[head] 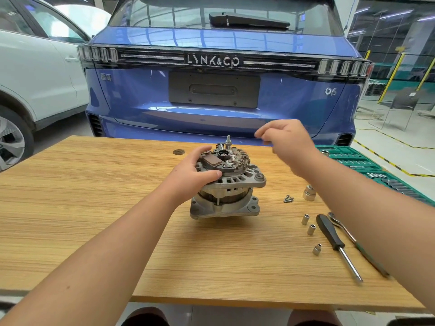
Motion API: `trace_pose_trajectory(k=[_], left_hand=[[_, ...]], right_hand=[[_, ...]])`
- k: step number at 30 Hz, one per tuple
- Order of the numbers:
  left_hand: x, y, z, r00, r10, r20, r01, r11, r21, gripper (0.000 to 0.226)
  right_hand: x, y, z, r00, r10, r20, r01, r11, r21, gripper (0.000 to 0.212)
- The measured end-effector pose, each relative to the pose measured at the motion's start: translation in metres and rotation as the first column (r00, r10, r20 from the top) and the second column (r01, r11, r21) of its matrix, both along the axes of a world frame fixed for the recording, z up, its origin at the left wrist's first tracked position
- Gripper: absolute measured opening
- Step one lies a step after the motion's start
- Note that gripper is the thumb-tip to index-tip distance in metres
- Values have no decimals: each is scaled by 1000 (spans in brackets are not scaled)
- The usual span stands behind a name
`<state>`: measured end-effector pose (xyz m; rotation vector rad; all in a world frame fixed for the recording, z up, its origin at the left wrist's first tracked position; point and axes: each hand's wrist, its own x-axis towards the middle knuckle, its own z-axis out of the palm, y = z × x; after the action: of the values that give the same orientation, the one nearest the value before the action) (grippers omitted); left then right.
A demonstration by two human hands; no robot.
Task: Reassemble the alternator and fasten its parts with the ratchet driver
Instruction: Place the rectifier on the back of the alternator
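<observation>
Screws (288, 198) lie on the table (94, 208) below the right hand (286, 140), whose blurred grip I cannot tell; the left hand (195, 170) clasps the upright alternator (231, 184).

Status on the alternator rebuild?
Housing halves are stacked and the rear electronics sit on top of the alternator. Left hand steadies it; right hand hovers above, blurred. Loose screws, ratchet and screwdriver lie untouched, so fastening remains.
</observation>
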<state>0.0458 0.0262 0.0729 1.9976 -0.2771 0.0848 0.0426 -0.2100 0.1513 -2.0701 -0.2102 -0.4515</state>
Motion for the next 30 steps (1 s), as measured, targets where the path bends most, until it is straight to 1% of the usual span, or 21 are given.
trace_pose_trajectory(k=[1, 2, 4, 5, 7, 9, 10, 11, 13, 19, 23, 27, 30], left_hand=[[0, 0, -1, 1000, 4, 6, -4, 1000, 4, 78], [1, 0, -1, 1000, 7, 11, -7, 1000, 6, 80], [1, 0, -2, 1000, 7, 14, -7, 1000, 7, 83], [1, 0, -3, 1000, 7, 15, -7, 1000, 7, 84], [2, -1, -3, 1000, 10, 20, -10, 1000, 7, 87], [2, -1, -3, 1000, 10, 21, -11, 1000, 3, 90], [2, 0, -3, 1000, 8, 19, -8, 1000, -2, 91], [2, -1, -3, 1000, 6, 19, -6, 1000, -5, 92], [2, 0, -2, 1000, 3, 23, -3, 1000, -5, 93], [1, 0, -2, 1000, 4, 17, -4, 1000, -16, 94], [1, -1, -2, 1000, 6, 11, -6, 999, -35, 93], [0, -1, -1, 1000, 9, 7, -9, 999, -41, 92], [-1, -1, -1, 1000, 16, 10, -15, 999, -29, 92]], right_hand=[[4, -11, -2, 997, -76, -6, 76, 997, -7, 32], [7, -22, -6, 990, -132, -40, 130, 990, -47, 30], [16, -42, -21, 958, -223, -181, 184, 961, -208, 25], [20, -51, -32, 930, -265, -254, 179, 932, -316, 23], [24, -64, -54, 874, -339, -349, 103, 829, -549, 26], [23, -71, -69, 847, -392, -360, 27, 707, -707, 30], [22, -73, -76, 841, -407, -355, 2, 660, -751, 33], [21, -76, -81, 835, -418, -357, -15, 632, -775, 35], [21, -80, -90, 825, -431, -366, -33, 609, -792, 36], [23, -87, -100, 852, -407, -331, -37, 583, -812, 29], [24, -84, -104, 844, -411, -345, -78, 542, -837, 29], [22, -82, -110, 838, -421, -346, -84, 527, -846, 31], [21, -82, -112, 850, -413, -327, -71, 524, -848, 26]])
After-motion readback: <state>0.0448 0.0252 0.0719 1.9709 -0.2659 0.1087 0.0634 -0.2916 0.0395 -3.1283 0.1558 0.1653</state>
